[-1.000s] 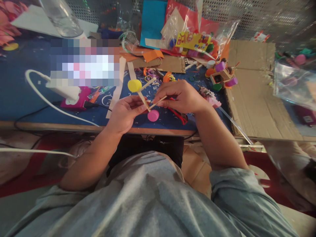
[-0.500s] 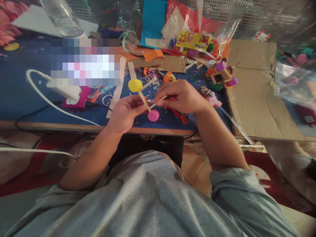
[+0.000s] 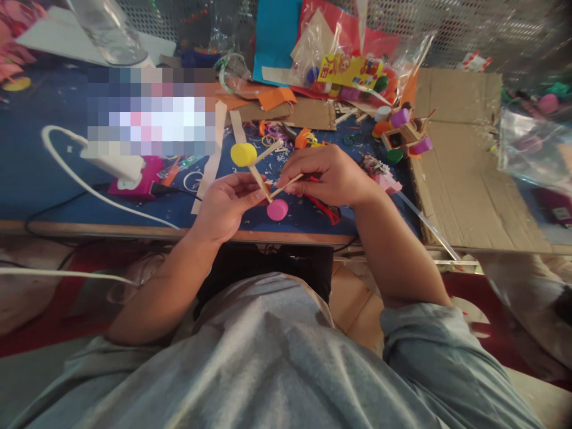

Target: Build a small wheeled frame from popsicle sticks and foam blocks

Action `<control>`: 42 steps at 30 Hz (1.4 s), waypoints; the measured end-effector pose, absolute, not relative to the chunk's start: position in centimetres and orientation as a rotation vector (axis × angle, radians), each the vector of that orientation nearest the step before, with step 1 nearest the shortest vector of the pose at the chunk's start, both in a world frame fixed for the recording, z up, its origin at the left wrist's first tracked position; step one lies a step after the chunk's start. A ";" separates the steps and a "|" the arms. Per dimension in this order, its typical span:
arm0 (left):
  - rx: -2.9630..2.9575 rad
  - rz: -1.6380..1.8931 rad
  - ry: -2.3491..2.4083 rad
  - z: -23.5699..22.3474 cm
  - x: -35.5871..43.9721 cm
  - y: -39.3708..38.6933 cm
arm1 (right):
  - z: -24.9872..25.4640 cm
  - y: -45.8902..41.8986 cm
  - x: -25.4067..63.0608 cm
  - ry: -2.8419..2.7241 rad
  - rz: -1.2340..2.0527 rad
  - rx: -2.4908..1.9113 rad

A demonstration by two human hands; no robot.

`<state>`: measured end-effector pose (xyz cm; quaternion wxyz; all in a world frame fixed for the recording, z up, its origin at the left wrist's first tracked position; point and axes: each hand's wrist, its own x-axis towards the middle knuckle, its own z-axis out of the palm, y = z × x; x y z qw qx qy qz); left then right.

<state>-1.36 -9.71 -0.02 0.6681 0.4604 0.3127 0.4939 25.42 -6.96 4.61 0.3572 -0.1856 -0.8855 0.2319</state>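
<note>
Between my hands is a small frame of wooden sticks [image 3: 260, 179], with a yellow round cap [image 3: 243, 155] at its upper left and a pink round cap [image 3: 277, 210] at its near end. My left hand [image 3: 227, 205] pinches the frame near the pink cap, thumb on top. My right hand [image 3: 324, 176] is closed on a thin stick that slants down to the joint beside the pink cap; the fingertips partly hide it. Under my right hand, red-handled scissors or pliers [image 3: 327, 208] lie partly covered on the blue table [image 3: 179, 199].
On the right lies a cardboard sheet [image 3: 473, 173], with a small wooden model with coloured caps [image 3: 404, 137] at its left edge. A bag of colourful caps [image 3: 353, 74] stands behind. At left are a pink power strip [image 3: 134, 187], a white cable [image 3: 47, 143] and a clear bottle [image 3: 111, 36].
Both hands and the stick frame keep nearly the same pose. The view has shifted only very slightly.
</note>
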 end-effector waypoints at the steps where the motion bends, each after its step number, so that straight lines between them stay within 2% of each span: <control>1: 1.040 1.110 0.708 0.0 -1.4 -9.7 | 4.6 -7.0 25.4 -2.287 0.599 -0.483; 42: 1.054 1.112 0.738 -0.1 -1.4 -9.8 | 4.5 -7.1 25.2 -2.256 0.587 -0.462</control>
